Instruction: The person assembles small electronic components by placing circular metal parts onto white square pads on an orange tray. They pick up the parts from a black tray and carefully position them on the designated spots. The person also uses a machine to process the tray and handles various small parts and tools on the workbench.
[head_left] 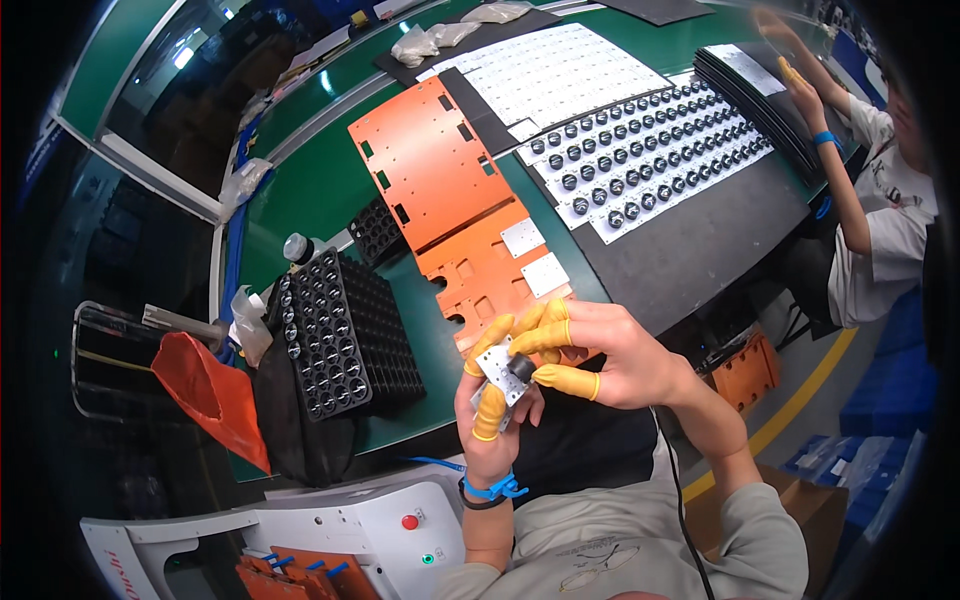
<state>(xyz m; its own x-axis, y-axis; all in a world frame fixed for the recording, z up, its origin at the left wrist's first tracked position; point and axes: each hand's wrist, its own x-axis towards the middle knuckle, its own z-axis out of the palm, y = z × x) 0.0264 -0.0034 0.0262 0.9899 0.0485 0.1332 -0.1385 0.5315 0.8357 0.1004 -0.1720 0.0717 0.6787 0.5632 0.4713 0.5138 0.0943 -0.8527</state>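
I judge the white square plate (494,362) light, stiff, best edge-held: left fingers (489,412) grip it, right fingers (568,381) pinch the black cylinder (521,368).

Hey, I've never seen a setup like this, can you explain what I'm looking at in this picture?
There's no machine working here: these are a person's bare hands with yellow covers on some fingers, seen from a wide fisheye camera on their head. The left hand holds a small white plate; the right hand has its fingers at a black round part against it, though its grip is hard to judge. On the green table lie an orange panel, black trays and a white sheet bearing rows of black round pieces. A co-worker is at right.
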